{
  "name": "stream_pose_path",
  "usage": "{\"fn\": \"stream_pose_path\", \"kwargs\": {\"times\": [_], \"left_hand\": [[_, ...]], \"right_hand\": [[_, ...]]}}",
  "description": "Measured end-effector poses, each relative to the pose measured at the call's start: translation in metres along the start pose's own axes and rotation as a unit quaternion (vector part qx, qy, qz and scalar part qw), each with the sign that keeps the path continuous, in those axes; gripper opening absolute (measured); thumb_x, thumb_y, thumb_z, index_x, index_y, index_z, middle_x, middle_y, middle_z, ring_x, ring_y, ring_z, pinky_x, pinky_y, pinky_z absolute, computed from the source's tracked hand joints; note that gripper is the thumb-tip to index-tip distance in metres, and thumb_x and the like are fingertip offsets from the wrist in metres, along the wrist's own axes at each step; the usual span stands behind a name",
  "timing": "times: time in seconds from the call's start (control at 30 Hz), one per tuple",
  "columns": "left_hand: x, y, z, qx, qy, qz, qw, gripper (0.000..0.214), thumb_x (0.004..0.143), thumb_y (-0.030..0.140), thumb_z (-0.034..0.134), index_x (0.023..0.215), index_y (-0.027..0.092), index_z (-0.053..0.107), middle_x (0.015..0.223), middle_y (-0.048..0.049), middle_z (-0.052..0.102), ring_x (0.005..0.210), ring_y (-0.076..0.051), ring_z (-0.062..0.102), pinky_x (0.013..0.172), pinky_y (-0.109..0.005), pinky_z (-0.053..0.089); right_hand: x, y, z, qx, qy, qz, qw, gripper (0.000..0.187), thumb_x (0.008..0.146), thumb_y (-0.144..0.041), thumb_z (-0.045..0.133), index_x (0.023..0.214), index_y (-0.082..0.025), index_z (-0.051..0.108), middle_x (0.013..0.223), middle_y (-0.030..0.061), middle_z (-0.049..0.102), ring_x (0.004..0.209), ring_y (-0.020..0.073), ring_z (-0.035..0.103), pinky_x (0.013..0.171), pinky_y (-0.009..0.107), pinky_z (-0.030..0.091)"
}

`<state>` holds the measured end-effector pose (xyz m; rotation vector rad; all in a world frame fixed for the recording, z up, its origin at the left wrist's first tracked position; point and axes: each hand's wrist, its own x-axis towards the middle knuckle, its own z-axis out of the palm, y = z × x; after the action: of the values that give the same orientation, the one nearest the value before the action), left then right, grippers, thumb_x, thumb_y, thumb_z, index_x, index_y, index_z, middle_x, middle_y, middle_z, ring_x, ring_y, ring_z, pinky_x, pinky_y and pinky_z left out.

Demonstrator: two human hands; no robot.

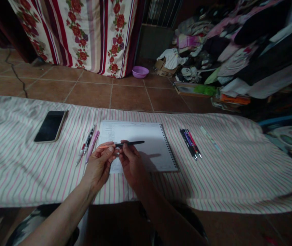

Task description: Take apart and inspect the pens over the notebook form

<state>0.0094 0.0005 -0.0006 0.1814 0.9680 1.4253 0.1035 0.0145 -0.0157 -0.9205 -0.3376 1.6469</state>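
Over a spiral notebook [140,130], a slim pen [137,142] with an orange end and a black end lies level between my hands. My left hand [97,167] pinches the orange part. Thumb and fingers of my right hand [133,165] close on the black part, close beside the left fingertips. The notebook is open at a mostly white page with small print along its left side; its wire binding faces right. Left of it rest a pink pen [92,146] and a few patterned pens [86,141]. Several dark and coloured pens [190,143] lie together on its right.
A striped cloth [238,164] covers the surface. A phone [50,125] lies at the left, a pale slim stick-like item [210,138] at the right. Beyond are a tiled floor [92,89], a floral curtain [92,34], a purple basin [140,72] and heaped clothes [227,51].
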Motion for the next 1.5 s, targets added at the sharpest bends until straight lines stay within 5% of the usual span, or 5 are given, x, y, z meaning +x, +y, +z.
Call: {"fn": "stream_pose_path", "kwargs": {"times": [1.13,1.37,1.5], "left_hand": [[0.0,0.014,-0.001,0.016,0.029,0.005,0.999,0.015,0.076,-0.002,0.059,0.084,0.01,0.065,0.069,-0.003,0.066,0.061,-0.011,0.067,0.054,-0.015,0.055],[0.004,0.018,-0.005,-0.002,0.036,0.016,0.999,0.014,0.075,-0.001,0.059,0.082,0.01,0.064,0.07,-0.0031,0.066,0.063,-0.012,0.067,0.058,-0.016,0.056],[0.005,0.02,-0.008,0.009,0.052,0.019,0.998,0.015,0.079,-0.002,0.055,0.082,0.01,0.065,0.069,-0.0026,0.064,0.062,-0.01,0.066,0.054,-0.013,0.054]], "right_hand": [[0.002,0.004,0.003,-0.019,-0.024,0.012,0.999,0.016,0.067,-0.017,0.069,0.079,-0.026,0.066,0.069,-0.0053,0.063,0.059,0.0085,0.06,0.059,0.019,0.05],[-0.001,0.001,0.003,-0.032,-0.016,0.015,0.999,0.031,0.064,-0.021,0.073,0.091,-0.026,0.058,0.074,-0.0038,0.066,0.065,0.0102,0.063,0.061,0.02,0.052],[0.003,0.0,-0.003,-0.099,0.021,-0.044,0.994,0.047,0.062,-0.025,0.075,0.103,-0.023,0.052,0.084,-0.0021,0.064,0.069,0.012,0.065,0.061,0.023,0.053]]}}
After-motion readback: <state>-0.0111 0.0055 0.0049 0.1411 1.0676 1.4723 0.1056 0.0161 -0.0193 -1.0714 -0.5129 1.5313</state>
